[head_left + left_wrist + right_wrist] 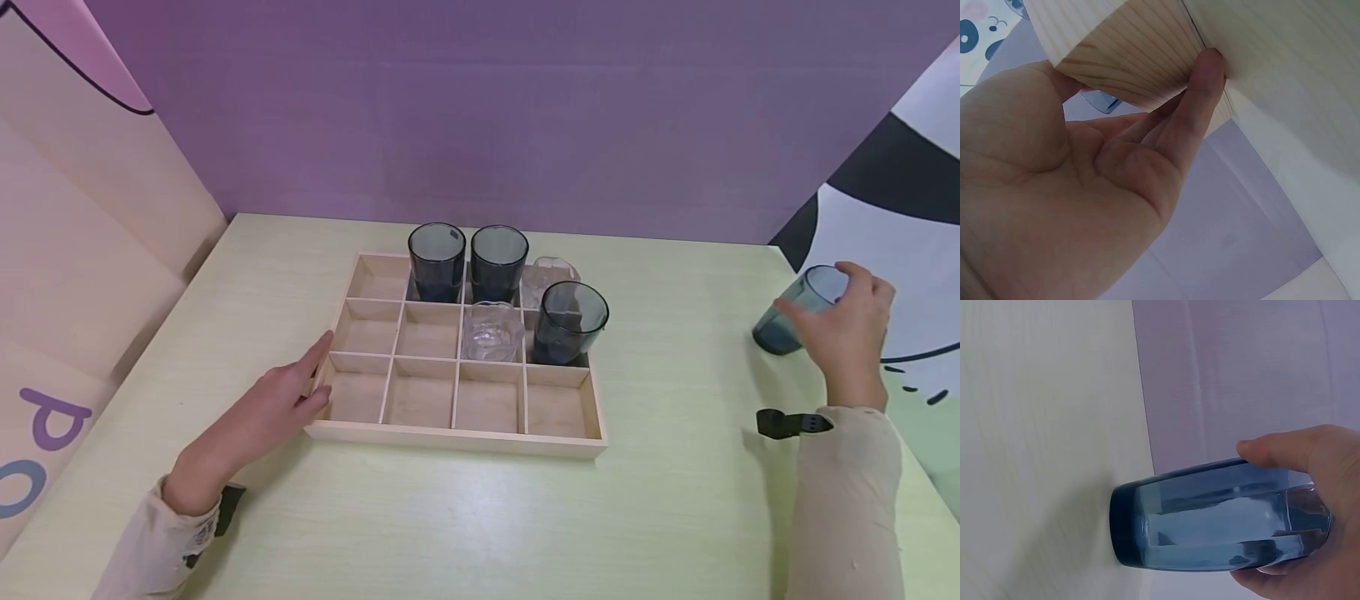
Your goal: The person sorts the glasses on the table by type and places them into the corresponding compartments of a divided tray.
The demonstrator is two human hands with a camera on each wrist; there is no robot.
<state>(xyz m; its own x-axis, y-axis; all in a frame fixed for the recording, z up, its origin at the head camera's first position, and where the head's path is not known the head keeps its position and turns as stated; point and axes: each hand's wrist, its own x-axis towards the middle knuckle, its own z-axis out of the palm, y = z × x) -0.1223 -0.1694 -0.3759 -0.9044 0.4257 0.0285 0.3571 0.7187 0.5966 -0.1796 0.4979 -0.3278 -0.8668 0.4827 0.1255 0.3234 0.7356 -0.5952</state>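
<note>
My left hand [273, 400] holds the left side of a wooden compartment tray [457, 440] near its front corner. In the left wrist view, that hand's fingers lie along the tray's pale outer wall [1129, 56]. At the far right, my right hand [851, 325] grips a blue glass tumbler [787, 317] around its rim end. The tumbler's dark base [1125, 525] is close to the tabletop; I cannot tell if it touches. Dark tumblers stand in the tray's back row [437, 267], [498, 267] and right column [567, 325].
Clear, wavy-edged glasses sit in the middle row [492, 333] and back right compartment [550, 283]. The pale tabletop [480, 525] extends around the tray. A purple panel [480, 125] rises behind it, with printed panels [82, 217] at the left and right.
</note>
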